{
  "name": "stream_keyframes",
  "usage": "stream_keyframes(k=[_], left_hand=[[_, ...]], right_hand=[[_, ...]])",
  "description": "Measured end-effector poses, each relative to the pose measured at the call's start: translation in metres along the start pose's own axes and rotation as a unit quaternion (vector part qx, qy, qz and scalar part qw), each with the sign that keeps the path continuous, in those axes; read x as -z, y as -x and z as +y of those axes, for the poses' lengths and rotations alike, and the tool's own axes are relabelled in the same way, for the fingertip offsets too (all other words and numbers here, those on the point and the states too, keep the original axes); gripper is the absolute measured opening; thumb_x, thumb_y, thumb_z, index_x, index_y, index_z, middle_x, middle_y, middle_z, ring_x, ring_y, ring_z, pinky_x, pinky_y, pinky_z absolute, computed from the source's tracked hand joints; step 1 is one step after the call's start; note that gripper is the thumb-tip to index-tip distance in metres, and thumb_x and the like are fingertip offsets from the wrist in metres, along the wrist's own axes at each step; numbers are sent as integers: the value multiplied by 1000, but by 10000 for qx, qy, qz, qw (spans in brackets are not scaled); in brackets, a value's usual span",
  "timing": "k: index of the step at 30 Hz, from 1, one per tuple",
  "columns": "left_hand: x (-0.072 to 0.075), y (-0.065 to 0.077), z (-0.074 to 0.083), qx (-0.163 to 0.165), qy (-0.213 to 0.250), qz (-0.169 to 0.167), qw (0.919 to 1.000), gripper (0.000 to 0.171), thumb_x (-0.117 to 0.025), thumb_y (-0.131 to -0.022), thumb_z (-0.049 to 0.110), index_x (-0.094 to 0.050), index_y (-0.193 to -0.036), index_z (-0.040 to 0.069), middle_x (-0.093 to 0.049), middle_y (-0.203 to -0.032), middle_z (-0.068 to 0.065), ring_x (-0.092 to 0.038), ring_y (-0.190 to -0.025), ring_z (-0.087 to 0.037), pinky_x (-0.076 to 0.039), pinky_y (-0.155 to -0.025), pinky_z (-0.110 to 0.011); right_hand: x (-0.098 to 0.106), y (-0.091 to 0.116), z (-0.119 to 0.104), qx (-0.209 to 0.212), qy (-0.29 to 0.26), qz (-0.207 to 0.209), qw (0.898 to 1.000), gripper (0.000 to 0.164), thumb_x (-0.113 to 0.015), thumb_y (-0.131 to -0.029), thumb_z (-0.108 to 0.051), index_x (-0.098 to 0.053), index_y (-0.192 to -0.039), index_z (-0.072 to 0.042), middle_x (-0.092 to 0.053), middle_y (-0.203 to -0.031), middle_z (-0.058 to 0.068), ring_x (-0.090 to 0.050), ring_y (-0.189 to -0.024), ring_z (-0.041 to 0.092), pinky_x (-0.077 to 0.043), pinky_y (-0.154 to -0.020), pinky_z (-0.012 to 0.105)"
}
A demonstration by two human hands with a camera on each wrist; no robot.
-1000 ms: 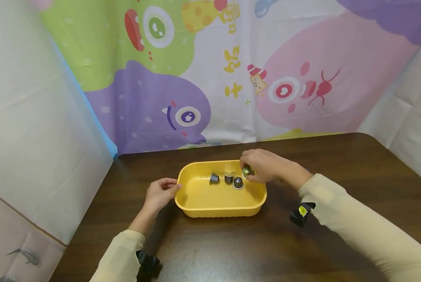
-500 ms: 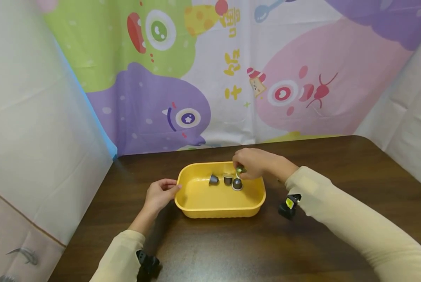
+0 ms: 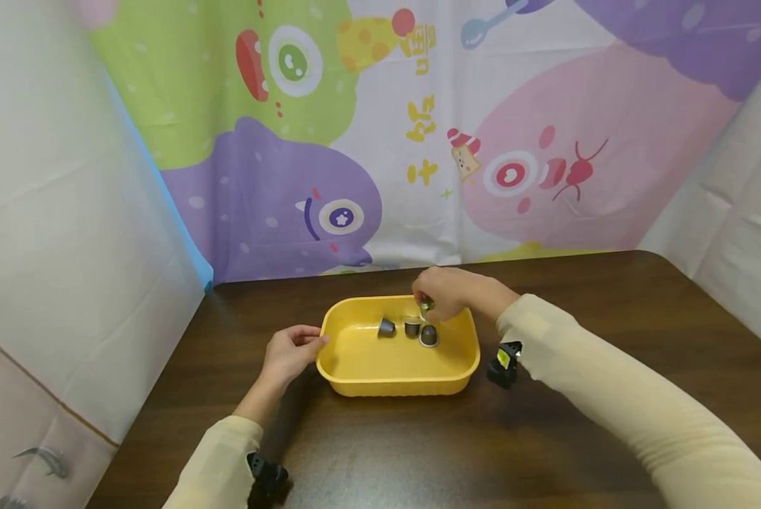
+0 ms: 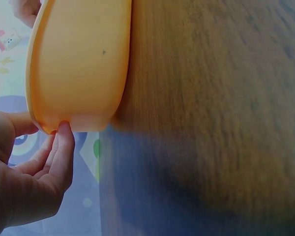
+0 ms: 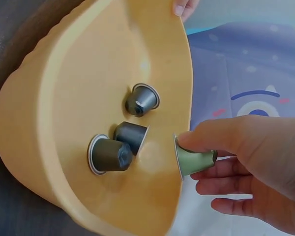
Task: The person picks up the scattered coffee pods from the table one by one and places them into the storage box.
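Observation:
A yellow plastic tray (image 3: 380,387) stands on the dark wooden table. My left hand (image 3: 290,353) pinches its left rim, thumb on the inner side and fingers against the outer wall (image 4: 78,73). Over the tray's back right part, my right hand (image 3: 447,291) holds a green coffee capsule (image 5: 194,160) between thumb and fingers, its silver rim facing the tray. Inside lie three dark capsules: one tipped on its side (image 3: 386,327), a middle one (image 3: 412,326), and one standing rim-down (image 3: 428,335) closest to my right hand.
The brown wood tabletop (image 3: 380,452) surrounds the tray. Behind it hangs a cartoon-printed curtain (image 3: 291,198), and white cloth panels (image 3: 68,177) close off the sides. Each sleeve carries a black wrist camera (image 3: 504,364).
My right hand has moved left along the tray's back side with the green capsule in its fingers. My left hand stays at the rim, and the dark capsules lie as before.

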State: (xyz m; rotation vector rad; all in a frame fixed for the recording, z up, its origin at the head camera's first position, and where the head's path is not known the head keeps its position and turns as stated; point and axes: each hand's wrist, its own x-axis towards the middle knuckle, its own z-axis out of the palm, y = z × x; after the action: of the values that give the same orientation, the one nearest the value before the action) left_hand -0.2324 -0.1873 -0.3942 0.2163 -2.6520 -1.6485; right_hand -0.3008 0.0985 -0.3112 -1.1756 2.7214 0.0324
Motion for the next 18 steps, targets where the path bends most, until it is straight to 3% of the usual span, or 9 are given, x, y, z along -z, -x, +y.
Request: stream_keyframes(k=[8,18], left_hand=[[0,-1,-1,49,0,-42,10000,29,-70,-86,16,-67,-107,-4,-68,-91,-11,-61,-69,-6,-53,-63,-17],[0,-1,-1,49,6,-8,10000,29,-70,-86,17,-67,-107,-3,-69,-91,-11,-61,-68,-5,-52,-62,-16]], right_hand=[[0,-5,-2,-226,114,-135,9996,24,-67,-83,-18,-65,-105,-6,-63,-87,6,-53,-74,16,-50,-72,32],[-8,4,3,-260,51,-20,9996,21,-68,-82,-18,-64,-101,-9,-63,-93,8,-55,-81,18,-49,-75,33]])
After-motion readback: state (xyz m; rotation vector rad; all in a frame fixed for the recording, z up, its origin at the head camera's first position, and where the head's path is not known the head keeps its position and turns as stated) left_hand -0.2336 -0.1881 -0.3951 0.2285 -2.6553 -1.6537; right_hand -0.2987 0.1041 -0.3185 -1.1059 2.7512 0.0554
